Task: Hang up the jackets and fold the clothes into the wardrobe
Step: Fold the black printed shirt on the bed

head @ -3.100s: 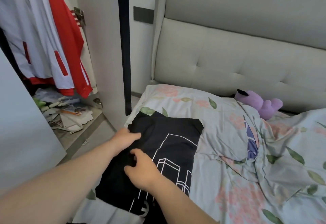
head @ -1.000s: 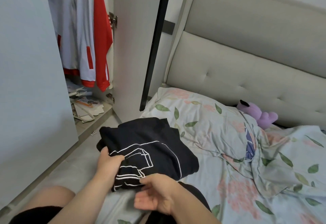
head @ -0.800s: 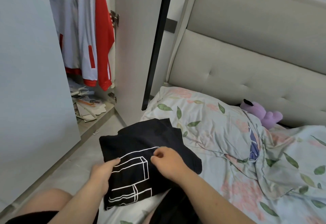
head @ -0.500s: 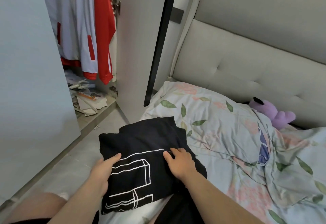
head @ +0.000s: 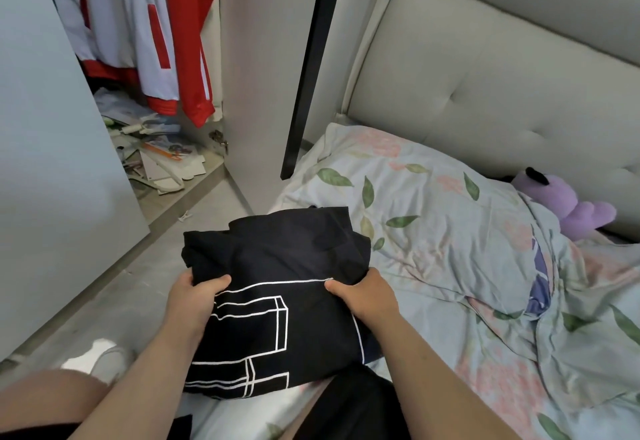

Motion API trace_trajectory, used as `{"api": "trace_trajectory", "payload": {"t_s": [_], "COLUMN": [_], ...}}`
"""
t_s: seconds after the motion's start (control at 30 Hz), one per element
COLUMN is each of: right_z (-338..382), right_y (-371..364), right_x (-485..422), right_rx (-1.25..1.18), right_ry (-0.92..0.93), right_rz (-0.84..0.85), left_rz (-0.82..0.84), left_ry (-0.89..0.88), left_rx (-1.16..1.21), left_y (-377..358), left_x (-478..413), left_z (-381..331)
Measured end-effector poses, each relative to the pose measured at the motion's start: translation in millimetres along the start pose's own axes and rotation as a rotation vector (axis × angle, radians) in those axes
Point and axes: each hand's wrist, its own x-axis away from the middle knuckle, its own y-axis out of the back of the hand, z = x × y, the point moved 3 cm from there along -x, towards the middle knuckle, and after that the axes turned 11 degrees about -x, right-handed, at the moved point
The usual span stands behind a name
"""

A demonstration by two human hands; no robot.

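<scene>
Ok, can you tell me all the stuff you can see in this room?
T-shirt: one, black with white lines, folded, low centre.
jackets: at least two, white and red, hanging in the wardrobe.
papers: messy pile, mixed colours, wardrobe floor.
headboard: one, beige, upper right.
pillow: one, flowery pale blue, below the headboard.
soft toy: one, purple, right of the pillow.
left hand: one, grips the T-shirt's left side.
right hand: one, grips its right side.
</scene>
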Motion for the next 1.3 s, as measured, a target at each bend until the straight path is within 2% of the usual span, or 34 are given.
{"api": "trace_trajectory", "payload": {"t_s": [0.13, 0.23, 0.3, 0.5, 0.7, 1.0, 1.3], "right_z": [-1, -3, -1, 1, 6, 44, 86], "right_y": [10, 9, 12, 24, 45, 52, 19], "right_x": [-4, 10, 19, 62, 98, 143, 129], "right_rx": [-0.292, -0.332, -0.383, -0.716, -0.826, -0.850, -0.838], "right_ry": [-0.107, -0.166, -0.178, -0.291, -0.157, 0.090, 0.158], "right_rz": [0.189, 0.372, 0.419, 0.395, 0.339, 0.367, 0.401], "left_rz": [0.070, 0.216, 0.270, 0.223, 0.246, 0.274, 0.210], "left_ry": [0.049, 0.064, 0.042, 0.011, -0.102, -0.199, -0.222], "left_rx": [-0.029, -0.088, -0.127, -0.073, -0.052, -0.007, 0.022], "left_y": [3, 7, 9, 15, 35, 79, 117], "left_x": [-3, 1, 5, 25, 53, 75, 37], "left_z": [-2, -2, 0, 4, -20, -45, -59]}}
